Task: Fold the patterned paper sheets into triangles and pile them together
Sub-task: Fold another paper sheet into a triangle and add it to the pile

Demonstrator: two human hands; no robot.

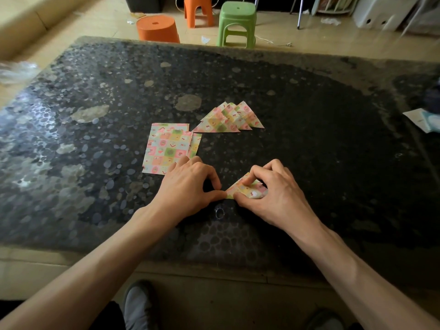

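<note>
Observed a small patterned paper triangle (247, 190) lying on the dark mottled counter (309, 151), near the front edge and just right of centre, between the two hands.

Noted the left hand (190, 184) with fingers curled under and the thumb tip pinching the triangle's left corner against the index finger. Cannot tell how much of the corner sits under the fingertips.

Noted the right hand (273, 194) curled over the triangle's right half, index finger bent down onto the upper face and thumb at the lower edge, pinching the paper. Right part of the triangle hidden under these fingers.

Recorded a stack of flat sheets (166, 151), same pink, green and yellow check print, just beyond the left hand and touching its knuckles in this view; sheets slightly fanned, one edge showing at the right.

Recorded a pile of folded triangles (228, 117) farther back and to the right of the flat stack, overlapping and fanned, long edges toward the viewer, apart from both hands.

Logged beyond the counter, on the floor: a round orange stool (157, 29), a second orange stool (197, 10), a green stool (238, 22). Logged a grey shoe (138, 303) below the front edge.
</note>
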